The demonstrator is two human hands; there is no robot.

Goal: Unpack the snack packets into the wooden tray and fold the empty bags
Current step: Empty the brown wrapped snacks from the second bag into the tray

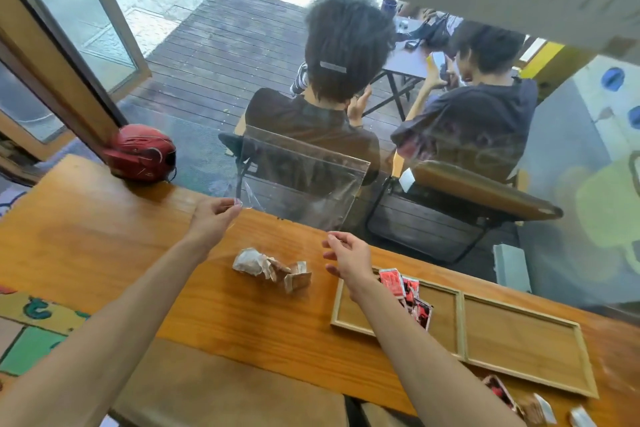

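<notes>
Left hand (216,215) pinching a corner of a clear empty bag (301,180) held upright, right hand (348,258) loosely open near its lower corner, grip unclear, red packets (407,291) in the wooden tray (462,326) left compartment, right compartment bare

I see a wooden counter (104,236) carrying brown packets (273,270) centrally, a wooden tray (460,319) right, a red helmet (142,158) far left.

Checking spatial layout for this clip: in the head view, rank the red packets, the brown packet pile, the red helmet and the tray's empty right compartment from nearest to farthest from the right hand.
1. Red packets, just right of the right hand, in the tray.
2. Brown packet pile, to its left on the table.
3. Empty right compartment, far right of the tray.
4. Red helmet, far left by the window.
</notes>
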